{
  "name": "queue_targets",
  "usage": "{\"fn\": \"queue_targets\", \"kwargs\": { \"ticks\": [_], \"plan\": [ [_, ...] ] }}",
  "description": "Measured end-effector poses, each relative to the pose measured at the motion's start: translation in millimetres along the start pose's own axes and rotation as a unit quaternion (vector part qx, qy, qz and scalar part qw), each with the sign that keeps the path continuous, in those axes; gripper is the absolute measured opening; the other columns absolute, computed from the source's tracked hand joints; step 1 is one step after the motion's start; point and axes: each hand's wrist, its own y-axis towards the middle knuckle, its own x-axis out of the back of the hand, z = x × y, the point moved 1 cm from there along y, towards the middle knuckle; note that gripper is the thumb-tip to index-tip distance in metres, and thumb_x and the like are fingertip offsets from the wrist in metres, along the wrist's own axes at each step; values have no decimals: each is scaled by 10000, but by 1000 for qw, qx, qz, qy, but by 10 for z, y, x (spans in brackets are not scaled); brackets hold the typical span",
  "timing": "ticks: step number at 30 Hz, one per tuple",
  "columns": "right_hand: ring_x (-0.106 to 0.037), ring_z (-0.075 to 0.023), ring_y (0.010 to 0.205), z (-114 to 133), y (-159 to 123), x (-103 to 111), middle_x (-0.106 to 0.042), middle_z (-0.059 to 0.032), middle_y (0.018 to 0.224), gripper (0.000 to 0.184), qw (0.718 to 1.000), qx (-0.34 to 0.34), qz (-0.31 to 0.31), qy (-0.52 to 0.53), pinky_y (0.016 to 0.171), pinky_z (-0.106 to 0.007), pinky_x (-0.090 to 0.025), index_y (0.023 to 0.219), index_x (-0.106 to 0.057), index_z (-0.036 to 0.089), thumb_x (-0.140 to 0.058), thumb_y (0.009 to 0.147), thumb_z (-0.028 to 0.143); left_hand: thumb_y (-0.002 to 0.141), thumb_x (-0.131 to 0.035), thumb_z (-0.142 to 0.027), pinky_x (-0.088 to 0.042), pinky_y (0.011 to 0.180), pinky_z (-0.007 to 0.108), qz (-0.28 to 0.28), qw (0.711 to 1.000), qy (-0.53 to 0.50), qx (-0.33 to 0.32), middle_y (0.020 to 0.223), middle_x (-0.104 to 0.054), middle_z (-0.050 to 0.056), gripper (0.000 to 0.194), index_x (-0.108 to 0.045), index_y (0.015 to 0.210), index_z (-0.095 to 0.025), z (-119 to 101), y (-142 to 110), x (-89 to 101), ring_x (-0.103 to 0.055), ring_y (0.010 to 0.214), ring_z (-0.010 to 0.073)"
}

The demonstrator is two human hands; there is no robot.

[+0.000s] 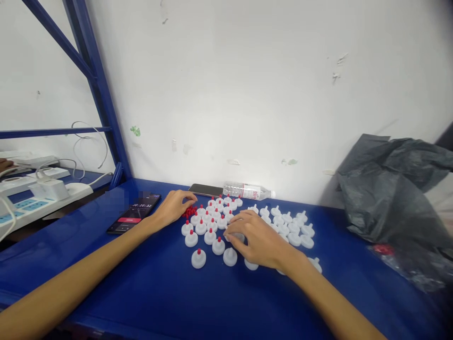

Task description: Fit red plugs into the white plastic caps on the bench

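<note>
At the centre of the frame, the right hand (253, 238) is curled low over the white pieces, its thumb and fingers bent and slightly parted around a pale piece partly hidden beneath them; whether it is gripped cannot be told. Left of centre, the fingertips of the left hand (173, 206) are brought close together over the small red caps (190, 212); whether a cap is pinched there cannot be told. The caps are bright, glossy and loosely heaped. Around the centre, the capped white pieces (198, 259) are seen as round, domed and milky, each topped by 1 red tip. Right of centre, the bare white pieces (307, 241) are spread in a cluster, their narrow spouts left uncovered, some pointed upward and some tilted. Behind, against the wall (226, 94), a clear bottle (247, 191) is laid on its side next to a dark phone (205, 190). At the left, a timer phone (134, 213) is lit on the blue table (159, 288). A crumpled grey bag (392, 189) is seen at the right.
</note>
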Motion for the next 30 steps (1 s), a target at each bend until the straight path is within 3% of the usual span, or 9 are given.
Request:
{"fn": "queue_targets", "kwargs": {
  "ticks": [7,12,16,19,21,23,26,30],
  "plan": [
    [-908,-315,1073,37,18,35,-1008,-84,1100,297,999,-30,26,17,1258,-553,-625,1048,-938,243,-716,1239,291,1123,-720,-303,-707,1124,428,16,1000,-13,-13,1235,-1032,95,272,-988,1094,-265,16,-7,-6,-964,1206,354],
    [-951,-335,1254,41,-2,2,-1028,-96,1340,269,998,-48,30,39,1365,-589,-586,1243,-964,246,-706,1264,319,1162,-625,-376,-682,1040,416,39,999,-15,-19,1196,-1022,95,360,-952,1054,-268,-29,-20,-24,-952,1115,344],
    [-972,-320,1207,36,-7,0,-1030,-80,1303,317,997,-47,46,37,1465,-638,-532,1184,-954,252,-676,1298,355,1223,-505,-468,-658,979,422,47,999,-10,-18,1120,-999,102,492,-891,994,-265,-51,-26,-24,-920,1029,340],
    [-951,-359,1359,18,-15,0,-1020,-117,1384,337,999,-33,11,32,1443,-637,-578,1237,-971,257,-684,1304,420,1249,-429,-537,-657,967,430,46,999,-5,-13,1064,-978,100,570,-845,960,-276,-44,-20,-27,-905,1004,344],
    [-929,-365,1430,15,-19,-5,-1011,-126,1432,330,999,-20,-20,43,1396,-599,-629,1294,-978,264,-697,1302,438,1253,-400,-561,-662,979,429,40,999,-3,-12,1070,-974,91,583,-835,980,-286,-39,-16,-27,-907,1020,342],
    [-940,-335,1383,29,-16,-12,-1021,-93,1389,325,997,-2,-27,73,1354,-542,-659,1251,-980,281,-693,1309,421,1250,-402,-563,-671,1009,433,30,999,-1,-17,1113,-981,90,567,-838,1013,-289,-44,-15,-23,-915,1064,343],
    [-949,-294,1314,76,2,-29,-1031,-30,1288,369,994,19,8,110,1342,-494,-654,1113,-964,300,-678,1325,392,1261,-399,-558,-678,1096,478,12,1000,-3,-29,1198,-991,123,571,-851,1058,-274,-75,-22,-5,-914,1163,369],
    [-929,-305,1401,101,13,-68,-1030,-20,1291,311,996,13,28,82,1366,-502,-646,1112,-982,335,-746,1305,399,1283,-400,-546,-662,1202,553,-15,999,-4,-48,1231,-979,155,577,-861,1092,-255,-158,-61,48,-873,1254,393]
  ]
}}
